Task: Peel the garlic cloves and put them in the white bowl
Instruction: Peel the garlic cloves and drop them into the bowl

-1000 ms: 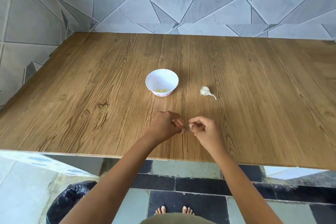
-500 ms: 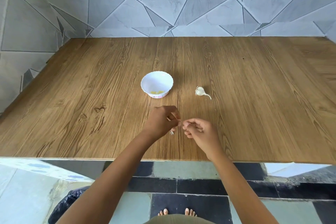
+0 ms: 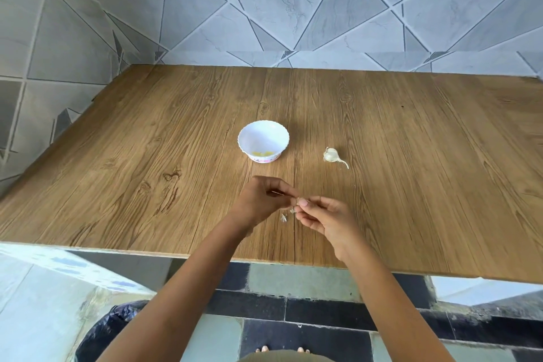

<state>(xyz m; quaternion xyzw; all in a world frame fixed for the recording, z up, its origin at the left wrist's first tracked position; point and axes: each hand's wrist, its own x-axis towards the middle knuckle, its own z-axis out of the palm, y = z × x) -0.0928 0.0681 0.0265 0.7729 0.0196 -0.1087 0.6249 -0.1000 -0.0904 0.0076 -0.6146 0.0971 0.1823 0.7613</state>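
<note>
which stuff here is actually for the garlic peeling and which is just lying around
For the job: left hand and right hand pinching a garlic clove; white bowl holding peeled cloves; garlic bulb on the table.
Just lying about: peel scraps by the hands; black bin bag, lower left.

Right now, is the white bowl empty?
No, the white bowl holds a few yellowish pieces at its bottom, probably cloves already peeled.
</note>
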